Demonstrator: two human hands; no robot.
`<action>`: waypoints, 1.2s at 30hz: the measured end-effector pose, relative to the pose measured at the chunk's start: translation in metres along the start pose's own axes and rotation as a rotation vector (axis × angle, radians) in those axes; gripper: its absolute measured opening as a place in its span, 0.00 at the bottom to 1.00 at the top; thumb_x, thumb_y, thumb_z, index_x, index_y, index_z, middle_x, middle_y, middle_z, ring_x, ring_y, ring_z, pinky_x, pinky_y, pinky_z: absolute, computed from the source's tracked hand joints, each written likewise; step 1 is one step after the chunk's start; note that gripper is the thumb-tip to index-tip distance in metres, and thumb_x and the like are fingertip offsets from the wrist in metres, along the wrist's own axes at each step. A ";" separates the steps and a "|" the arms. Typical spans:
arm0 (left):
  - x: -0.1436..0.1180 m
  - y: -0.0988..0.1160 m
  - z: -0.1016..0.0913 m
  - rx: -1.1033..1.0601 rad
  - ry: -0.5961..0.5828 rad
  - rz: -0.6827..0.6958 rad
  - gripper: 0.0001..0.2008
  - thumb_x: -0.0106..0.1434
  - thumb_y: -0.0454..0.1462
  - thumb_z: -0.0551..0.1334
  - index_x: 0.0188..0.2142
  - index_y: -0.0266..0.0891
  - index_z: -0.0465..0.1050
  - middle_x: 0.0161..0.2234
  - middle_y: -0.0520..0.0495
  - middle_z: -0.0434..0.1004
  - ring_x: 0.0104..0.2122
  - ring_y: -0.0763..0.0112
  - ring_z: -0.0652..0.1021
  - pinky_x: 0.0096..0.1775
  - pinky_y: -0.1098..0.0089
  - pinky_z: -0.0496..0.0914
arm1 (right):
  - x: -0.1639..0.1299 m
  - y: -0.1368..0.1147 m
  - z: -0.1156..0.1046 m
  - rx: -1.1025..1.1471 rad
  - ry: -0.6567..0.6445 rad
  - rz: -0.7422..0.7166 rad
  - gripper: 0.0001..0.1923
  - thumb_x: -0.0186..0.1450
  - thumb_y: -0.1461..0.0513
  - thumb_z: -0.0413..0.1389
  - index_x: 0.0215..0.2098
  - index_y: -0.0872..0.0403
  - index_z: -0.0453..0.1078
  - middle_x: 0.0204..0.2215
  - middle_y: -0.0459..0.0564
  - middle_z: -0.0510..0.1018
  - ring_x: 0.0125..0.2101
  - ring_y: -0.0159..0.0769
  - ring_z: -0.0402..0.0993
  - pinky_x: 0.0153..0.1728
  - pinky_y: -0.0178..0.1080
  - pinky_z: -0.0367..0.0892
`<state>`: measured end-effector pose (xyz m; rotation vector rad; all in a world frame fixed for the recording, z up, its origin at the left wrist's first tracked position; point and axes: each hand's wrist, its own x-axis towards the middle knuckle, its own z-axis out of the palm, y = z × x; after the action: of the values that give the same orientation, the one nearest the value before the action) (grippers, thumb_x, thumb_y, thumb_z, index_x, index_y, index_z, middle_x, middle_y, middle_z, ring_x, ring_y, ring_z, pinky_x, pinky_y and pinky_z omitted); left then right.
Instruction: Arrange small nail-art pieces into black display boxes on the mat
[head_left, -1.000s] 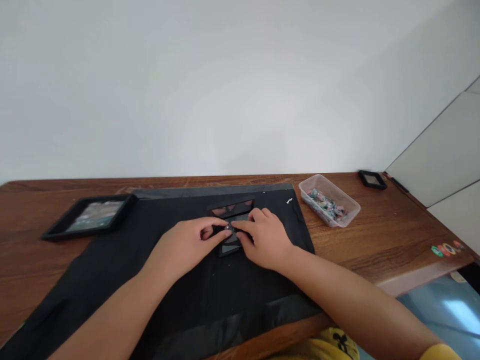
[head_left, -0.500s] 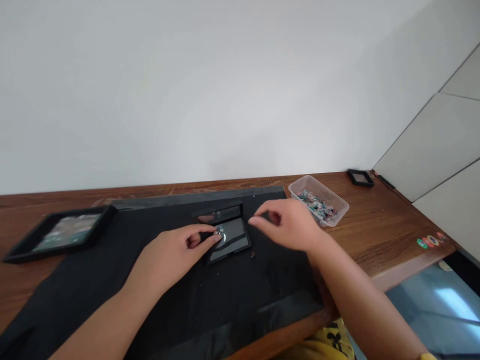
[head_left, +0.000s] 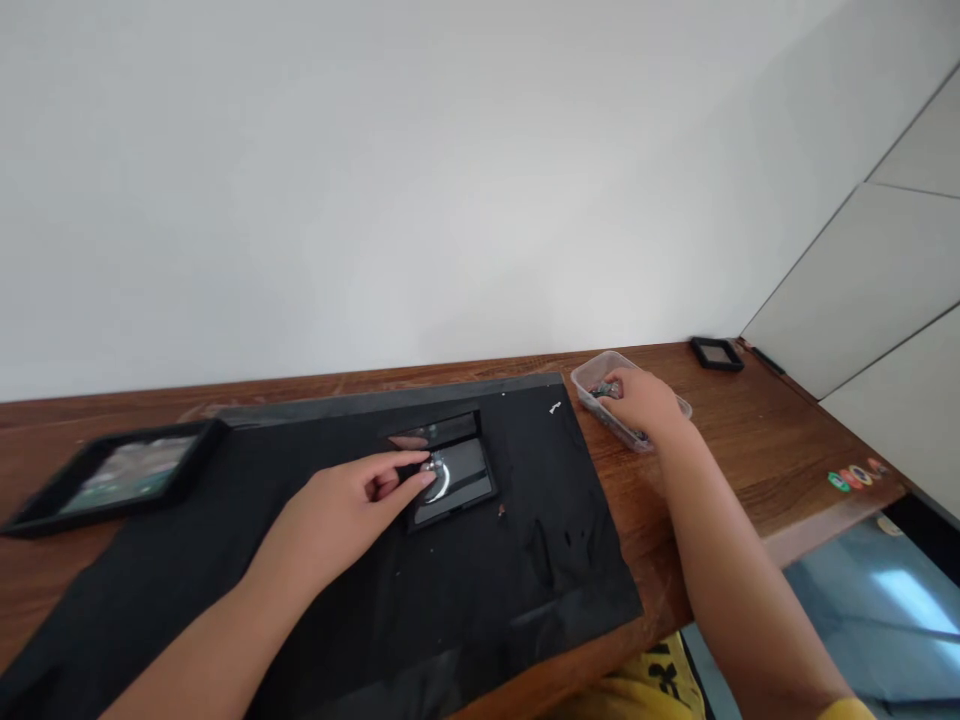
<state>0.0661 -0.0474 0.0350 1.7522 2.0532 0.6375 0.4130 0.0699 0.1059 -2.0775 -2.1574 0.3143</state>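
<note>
**Bench inventory: open black case with one small piece seated, supply tub being reached into**

1. Left hand [head_left: 352, 500]: resting on the black mat [head_left: 225, 570], fingers loosely curled, forefinger and thumb tips pressed at the left edge of the small black case [head_left: 454, 478]. It pins something small and pale there; what exactly it pinches cannot be made out.

2. Small black case: lies open near the middle of the mat, glossy lid standing up on its far side, the glossy base flat toward the near side. A pale curved glint sits at the base's left edge, right at the left fingertips.

3. Right hand [head_left: 643, 402]: reached out to the right, well apart from the case, fingers dipped down into the clear plastic tub [head_left: 592, 372]. Whether they have closed on a piece cannot be told; the fingertips are hidden.

4. Clear plastic tub: on bare wood just beyond the mat's far right corner, holding many small mixed-colour pieces.

5. Black tray [head_left: 120, 472]: far left, overlapping the mat's edge, with a reflective face.

6. Little black square frame [head_left: 716, 352]: far right corner of the wooden table [head_left: 750, 470].

7. Coloured round stickers [head_left: 851, 477]: right table edge.

Progress, as judged: the case is open and held steady, with perhaps one piece in; the lid is not yet shut, and plenty of stock remains in the tub.
</note>
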 end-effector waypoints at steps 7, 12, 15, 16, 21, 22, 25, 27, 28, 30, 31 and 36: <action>0.000 -0.001 -0.002 0.023 -0.005 0.008 0.29 0.59 0.63 0.60 0.45 0.49 0.87 0.21 0.52 0.64 0.22 0.64 0.67 0.28 0.66 0.60 | 0.006 0.000 0.001 0.023 -0.074 0.033 0.13 0.67 0.55 0.65 0.48 0.47 0.85 0.47 0.53 0.87 0.45 0.46 0.82 0.40 0.41 0.69; 0.001 -0.003 -0.004 0.015 0.002 -0.004 0.28 0.57 0.62 0.63 0.45 0.49 0.88 0.22 0.53 0.65 0.22 0.66 0.68 0.28 0.66 0.60 | 0.005 -0.005 0.000 -0.004 -0.039 0.044 0.07 0.66 0.60 0.64 0.40 0.48 0.85 0.44 0.53 0.87 0.42 0.45 0.81 0.38 0.40 0.66; 0.002 -0.003 -0.004 0.003 0.007 0.000 0.27 0.56 0.61 0.64 0.44 0.49 0.88 0.22 0.54 0.65 0.22 0.67 0.68 0.28 0.67 0.59 | 0.006 -0.008 0.001 -0.002 -0.035 0.044 0.06 0.66 0.61 0.63 0.38 0.49 0.84 0.43 0.52 0.87 0.41 0.44 0.80 0.37 0.40 0.65; 0.002 -0.004 -0.004 0.003 0.007 0.000 0.27 0.56 0.61 0.64 0.44 0.49 0.88 0.22 0.54 0.65 0.22 0.67 0.68 0.28 0.67 0.60 | 0.006 -0.009 0.002 -0.002 -0.034 0.043 0.06 0.66 0.61 0.63 0.37 0.49 0.84 0.43 0.52 0.87 0.41 0.44 0.80 0.36 0.40 0.65; 0.002 -0.006 -0.003 -0.023 -0.002 0.027 0.26 0.57 0.60 0.64 0.44 0.48 0.87 0.22 0.54 0.66 0.23 0.66 0.69 0.29 0.67 0.61 | 0.009 -0.008 0.003 0.001 0.012 0.047 0.07 0.68 0.62 0.61 0.39 0.51 0.83 0.43 0.54 0.86 0.42 0.45 0.79 0.36 0.40 0.63; 0.003 -0.007 -0.003 -0.027 -0.003 0.037 0.26 0.57 0.60 0.64 0.44 0.48 0.87 0.22 0.54 0.66 0.23 0.66 0.69 0.28 0.67 0.61 | 0.009 -0.007 0.002 0.003 0.029 0.050 0.07 0.69 0.62 0.60 0.40 0.51 0.82 0.43 0.55 0.86 0.42 0.45 0.79 0.36 0.39 0.63; 0.003 -0.008 -0.002 -0.029 0.000 0.052 0.26 0.58 0.60 0.64 0.44 0.48 0.87 0.22 0.54 0.66 0.22 0.66 0.69 0.28 0.67 0.61 | 0.007 -0.004 -0.002 0.025 0.091 0.057 0.09 0.71 0.61 0.58 0.43 0.51 0.81 0.42 0.55 0.85 0.42 0.44 0.78 0.35 0.39 0.61; 0.003 -0.010 -0.002 -0.024 0.008 0.056 0.26 0.58 0.61 0.65 0.42 0.48 0.87 0.21 0.54 0.65 0.22 0.66 0.69 0.27 0.67 0.61 | 0.003 -0.003 -0.005 0.090 0.173 0.054 0.08 0.72 0.61 0.57 0.43 0.51 0.79 0.40 0.53 0.85 0.39 0.42 0.77 0.34 0.38 0.58; 0.003 -0.010 -0.001 -0.022 0.014 0.056 0.26 0.58 0.61 0.65 0.42 0.48 0.87 0.21 0.54 0.65 0.22 0.66 0.69 0.27 0.67 0.61 | 0.000 -0.003 -0.006 0.133 0.221 0.047 0.07 0.72 0.61 0.57 0.43 0.51 0.79 0.39 0.52 0.84 0.38 0.41 0.76 0.33 0.38 0.57; 0.002 -0.010 -0.001 -0.025 0.024 0.059 0.26 0.57 0.61 0.65 0.43 0.48 0.87 0.21 0.55 0.65 0.22 0.66 0.69 0.27 0.67 0.62 | -0.004 -0.004 -0.007 0.215 0.310 0.019 0.06 0.71 0.60 0.58 0.40 0.51 0.77 0.35 0.50 0.83 0.35 0.40 0.74 0.32 0.38 0.56; 0.002 -0.009 -0.001 -0.031 0.025 0.061 0.26 0.57 0.61 0.65 0.43 0.48 0.87 0.21 0.54 0.66 0.22 0.66 0.69 0.27 0.67 0.62 | -0.006 -0.005 -0.007 0.245 0.343 0.002 0.06 0.71 0.59 0.58 0.39 0.50 0.77 0.34 0.50 0.82 0.34 0.39 0.73 0.32 0.38 0.55; 0.001 -0.004 -0.004 -0.062 0.021 0.057 0.26 0.56 0.61 0.65 0.42 0.49 0.87 0.21 0.54 0.66 0.22 0.66 0.68 0.28 0.66 0.63 | -0.009 -0.006 -0.005 0.488 0.485 -0.092 0.05 0.68 0.59 0.58 0.35 0.50 0.73 0.28 0.46 0.77 0.29 0.36 0.68 0.32 0.38 0.57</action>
<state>0.0606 -0.0476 0.0364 1.7823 1.9815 0.7316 0.4083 0.0611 0.1129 -1.5791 -1.6772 0.2589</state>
